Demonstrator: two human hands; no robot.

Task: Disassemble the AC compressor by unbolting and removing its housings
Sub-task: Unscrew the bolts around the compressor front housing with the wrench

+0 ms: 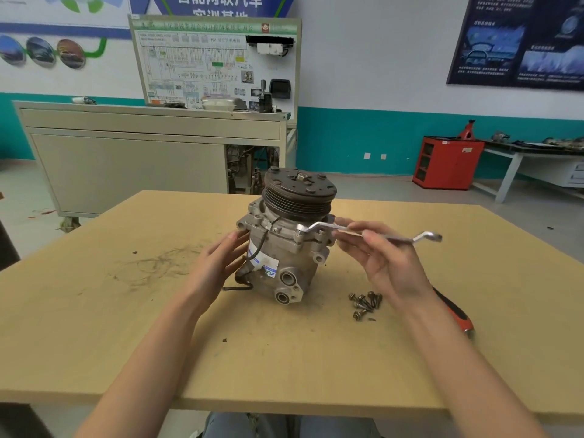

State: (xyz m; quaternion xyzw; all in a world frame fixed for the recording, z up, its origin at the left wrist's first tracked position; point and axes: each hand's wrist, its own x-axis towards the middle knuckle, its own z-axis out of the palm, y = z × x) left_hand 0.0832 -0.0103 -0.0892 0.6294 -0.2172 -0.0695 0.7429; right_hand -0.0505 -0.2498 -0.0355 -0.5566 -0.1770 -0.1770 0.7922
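The AC compressor (pixel 286 248) stands upright near the middle of the bench (pixel 126 311). Its dark grooved pulley (pixel 298 192) is on top, and two round ports (pixel 286 278) low on its aluminium body face the camera. A black wire (pixel 262 245) runs down the left front of the body, past a white and blue label (pixel 267 263), and curls onto the bench at the base.

The left hand (pixel 218 263) lies against the compressor's left side with its fingers straight and together. The fingertips touch the housing just under the upper flange, and its grip is wide and holds nothing.

The right hand (pixel 379 260) is raised just right of the compressor, its grip closed on the shank of an offset ring spanner (pixel 401 238), pinched between thumb and fingers. The spanner lies about level. One ring end rests at the top right of the upper flange, but whether it is seated on a bolt head cannot be told. The other ring end sticks out free to the right.

A small heap of loose bolts (pixel 366 303) lies on the bench just right of the compressor's base, below the right hand. A red and black tool handle (pixel 455 311) lies on the bench, partly hidden by the right forearm.

Beyond the bench stand a grey cabinet (pixel 126 165), a wiring diagram board (pixel 196 67) and, far right, a red cabinet (pixel 448 162).
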